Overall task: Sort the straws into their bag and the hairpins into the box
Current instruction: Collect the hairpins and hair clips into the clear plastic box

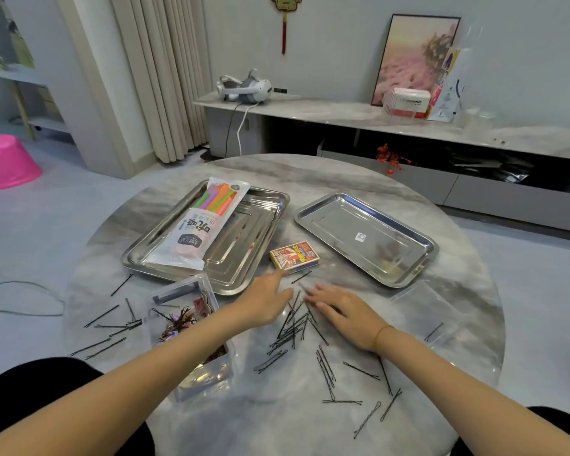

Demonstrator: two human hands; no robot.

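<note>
Black hairpins [290,330] on grey-veined marble table [343,179]; pink basin [5,161].

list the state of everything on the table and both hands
straw bag, lying flat on the left tray, straws inside
hairpins, mostly loose, scattered on the table
clear box, open, some hairpins inside
card box, shut
left hand, open, holding nothing
right hand, open, flat among hairpins

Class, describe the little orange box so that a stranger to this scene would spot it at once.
On the round marble table lie two steel trays; the little orange box sits on the tabletop in the gap between them. Unlike the clear plastic box of hairpins nearby, it is opaque, closed and brightly printed.
</note>
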